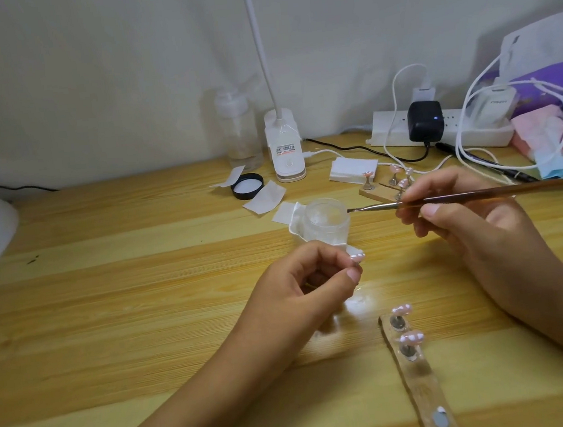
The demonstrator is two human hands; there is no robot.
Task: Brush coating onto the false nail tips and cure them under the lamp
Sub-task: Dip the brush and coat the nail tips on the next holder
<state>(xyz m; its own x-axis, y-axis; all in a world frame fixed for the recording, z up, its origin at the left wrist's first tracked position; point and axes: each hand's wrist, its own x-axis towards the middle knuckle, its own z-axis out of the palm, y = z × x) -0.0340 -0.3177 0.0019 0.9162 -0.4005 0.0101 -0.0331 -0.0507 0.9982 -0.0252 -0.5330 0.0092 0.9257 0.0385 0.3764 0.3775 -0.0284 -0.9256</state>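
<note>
Black lid behind clear jar

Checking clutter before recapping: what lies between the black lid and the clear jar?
In the head view, two white paper squares lie between the black lid and the clear jar.

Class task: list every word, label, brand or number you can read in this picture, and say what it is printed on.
No text reads clearly.
Lamp base sticker: red and black print, too small to read.
White charger: grey brand lettering, too blurred to read.
</note>
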